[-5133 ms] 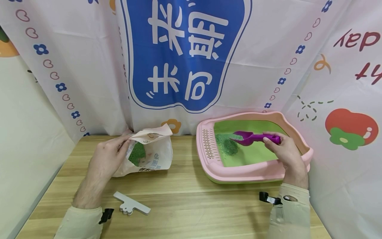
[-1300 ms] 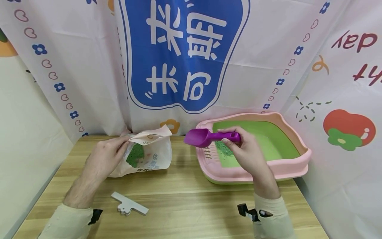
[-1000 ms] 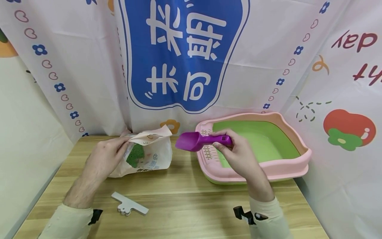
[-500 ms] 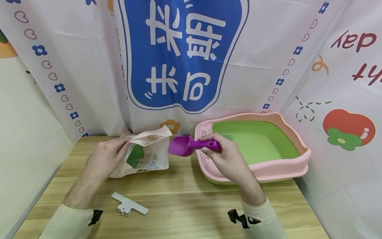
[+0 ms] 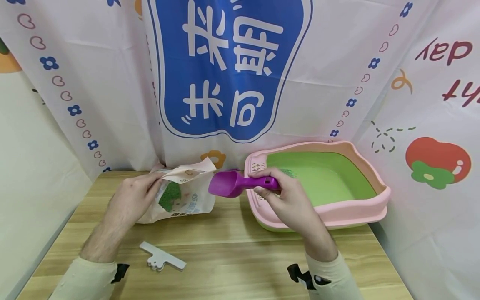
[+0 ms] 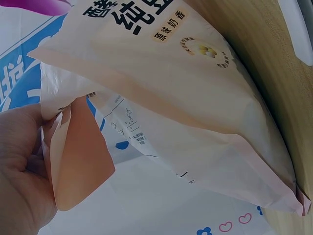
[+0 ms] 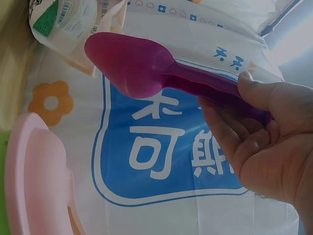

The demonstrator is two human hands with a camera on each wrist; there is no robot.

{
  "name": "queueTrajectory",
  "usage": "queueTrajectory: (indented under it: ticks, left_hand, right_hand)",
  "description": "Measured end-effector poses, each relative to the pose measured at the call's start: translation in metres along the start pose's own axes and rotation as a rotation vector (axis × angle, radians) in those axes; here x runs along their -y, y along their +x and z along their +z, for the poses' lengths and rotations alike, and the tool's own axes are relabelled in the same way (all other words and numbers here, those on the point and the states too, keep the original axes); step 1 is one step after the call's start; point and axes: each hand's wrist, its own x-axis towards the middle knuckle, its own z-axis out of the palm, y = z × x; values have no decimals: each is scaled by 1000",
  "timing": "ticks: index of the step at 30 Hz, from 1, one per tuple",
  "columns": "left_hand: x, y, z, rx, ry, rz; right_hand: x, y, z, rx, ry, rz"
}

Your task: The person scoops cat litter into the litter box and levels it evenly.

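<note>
My left hand [image 5: 133,200] pinches the folded top edge of a pale bag [image 5: 200,193], which lies with its mouth towards me. Green granules [image 5: 170,196] show inside it. In my right hand [image 5: 286,202] is a purple scoop [image 5: 226,184], gripped by its handle, its bowl pointing left and overlapping the bag's right edge in the head view. The bowl looks bare of granules. A pink-rimmed litter box [image 5: 356,214] with a green base sits under and to the right of this hand. A small patch of green granules [image 5: 288,171] shows in it, the rest hidden behind the hand.
A white clip [image 5: 163,256] lies on the wooden table [image 5: 225,262] in front of the bag. Printed cloth [image 5: 318,62] hangs close behind the bag and litter box, and more cloth [image 5: 442,187] stands at the right.
My right hand has carried the scoop left from inside the litter box, where it held granules, to beside the bag's mouth. In the last half second it barely moved. The left hand stays at the bag.
</note>
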Motion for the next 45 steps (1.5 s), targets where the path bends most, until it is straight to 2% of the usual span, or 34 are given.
queueTrajectory:
  ticks: [4, 14, 23, 31, 38, 45]
  left_hand:
    - [0, 0, 0, -2, 0, -1]
    - [-1, 0, 0, -1, 7, 13]
    - [-4, 0, -1, 65, 25, -14]
    - [-7, 1, -2, 125, 39, -2]
    - [-7, 0, 1, 171, 31, 16]
    - [-8, -1, 4, 203, 20, 23]
  right_hand:
    - [3, 1, 8, 21, 1, -20]
    - [5, 7, 33, 56, 22, 3]
    - [0, 13, 62, 56, 96, 64]
    - [-4, 12, 85, 70, 139, 87]
    - [-8, 8, 105, 99, 155, 141]
    - [-13, 6, 121, 107, 114, 111]
